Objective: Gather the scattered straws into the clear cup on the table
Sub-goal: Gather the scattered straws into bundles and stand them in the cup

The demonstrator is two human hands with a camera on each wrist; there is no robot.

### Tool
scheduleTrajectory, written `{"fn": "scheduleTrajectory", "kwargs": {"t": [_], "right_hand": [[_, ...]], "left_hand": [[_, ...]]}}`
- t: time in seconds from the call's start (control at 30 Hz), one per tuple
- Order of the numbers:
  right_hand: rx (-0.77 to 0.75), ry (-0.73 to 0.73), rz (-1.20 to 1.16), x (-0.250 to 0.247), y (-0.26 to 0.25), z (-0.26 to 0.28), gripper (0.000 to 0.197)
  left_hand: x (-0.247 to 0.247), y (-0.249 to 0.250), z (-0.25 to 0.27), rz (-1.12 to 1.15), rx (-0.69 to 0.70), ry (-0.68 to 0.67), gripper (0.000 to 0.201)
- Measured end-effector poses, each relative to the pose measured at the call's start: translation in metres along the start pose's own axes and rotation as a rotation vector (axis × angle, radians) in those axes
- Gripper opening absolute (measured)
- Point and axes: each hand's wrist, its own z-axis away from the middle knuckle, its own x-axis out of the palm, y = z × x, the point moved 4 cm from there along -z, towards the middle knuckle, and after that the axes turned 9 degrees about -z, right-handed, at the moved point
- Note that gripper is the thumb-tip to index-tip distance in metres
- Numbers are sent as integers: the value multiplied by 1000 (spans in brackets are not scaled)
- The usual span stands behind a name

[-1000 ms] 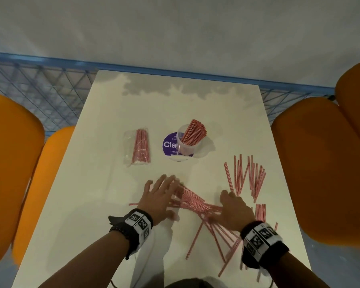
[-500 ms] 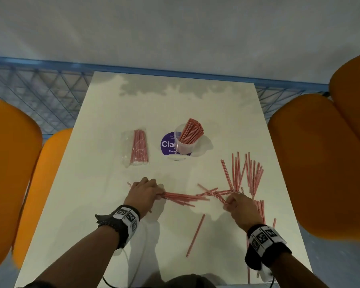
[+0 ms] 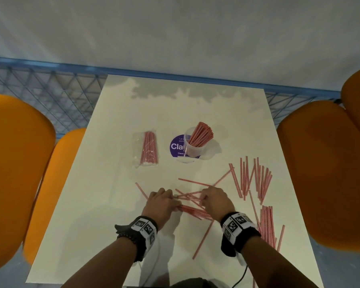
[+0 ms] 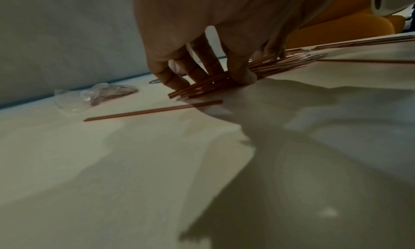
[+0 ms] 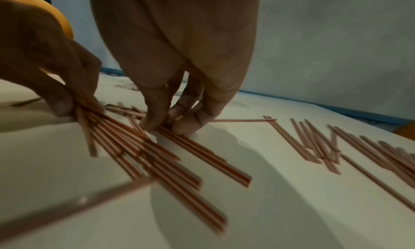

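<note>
The clear cup [image 3: 193, 151] stands mid-table on a purple sticker with several red-striped straws [image 3: 201, 134] leaning in it. My left hand [image 3: 162, 201] grips a bundle of straws [image 3: 192, 211] low over the table; in the left wrist view its fingers [image 4: 177, 79] and thumb curl round the bundle [image 4: 265, 64]. My right hand [image 3: 215, 199] is close beside it, its fingertips [image 5: 155, 121] pinching a few straws [image 5: 197, 146] against the table. More loose straws [image 3: 255, 177] lie to the right.
A plastic bag of straws [image 3: 148, 150] lies left of the cup. Another straw pile [image 3: 267, 223] sits near the right edge, and single straws [image 3: 203, 240] lie near me. Orange chairs [image 3: 324, 173] flank the white table [image 3: 116, 215]. A blue railing runs behind.
Both hands went from lying flat on the straws to curling round them. The left hand picked up a bundle, and the right hand has moved left, close to it.
</note>
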Motion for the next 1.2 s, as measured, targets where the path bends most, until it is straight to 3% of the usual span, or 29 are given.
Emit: {"fn": "scheduleTrajectory", "kwargs": {"t": [0.07,0.2,0.3,0.37,0.43,0.5,0.63,0.77,0.83,0.9,0.97,1.1,1.2], "right_hand": [[-54,-21,37,2,-9,-1,18],[-119,147,80,-21,-12,-9,23],[-155,-3,297,-23,-5,-17,47],[-203,-77,367,-14,-4,-16,50],[-281,-58,358,-1,-7,-12,47],[-331,-36,294,8,-9,-7,48],[-318,0,90,13,-8,5,35],[-278,-130,232,27,-13,20,96],[-278,-126,285,32,-15,24,108],[-277,-128,319,36,-14,26,104],[-304,-98,322,38,-12,24,84],[-315,-11,196,35,-13,20,47],[-320,-43,211,37,-21,17,36]], "left_hand": [[-1,5,0,25,-9,-5,24],[-15,-14,9,153,-20,91,30],[-20,-63,20,102,-134,33,43],[-17,-97,27,41,-174,6,46],[-11,-113,33,16,-158,-11,47],[-12,-115,38,55,-109,91,40],[-7,-108,54,52,-1,174,23],[7,-72,61,3,86,76,15],[13,-42,56,19,86,56,18],[15,-14,44,65,58,55,14],[10,4,30,81,26,57,13],[0,11,11,-6,-46,20,53],[-1,12,3,-64,-14,-65,52]]}}
